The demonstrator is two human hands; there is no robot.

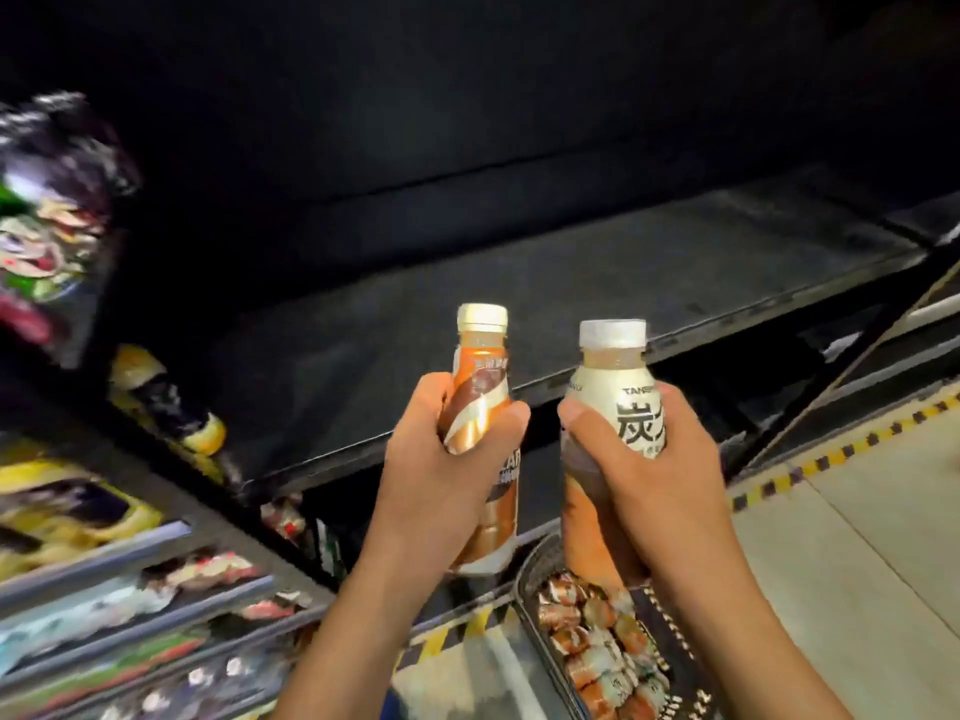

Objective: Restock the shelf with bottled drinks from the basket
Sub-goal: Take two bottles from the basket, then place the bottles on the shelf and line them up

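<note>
Holding two bottles upright in front of the dark shelf, one per hand. Left hand, grip clenched around the middle of the brown-labelled bottle, cap pointing up, base hanging clear below the fist. Right hand, grip clenched likewise around the cream-labelled bottle, long axis also near vertical, the two bottles standing just beside each other without touching. Shelf board lying ahead of and slightly below the caps, sloping up to the right in view, its front edge passing directly behind both bottles; left bottle appearing marginally farther forward, so judged the nearer to placement. Board surface showing bare and wide (no stock visible on it, though the back is too dark to confirm), leaving ample room for setting down; upper clearance cannot be judged in the gloom. Basket sitting low on the floor under the right forearm, packed with further bottles. Neighbouring shelves at left carrying blurred packaged goods, well apart from both hands.
</note>
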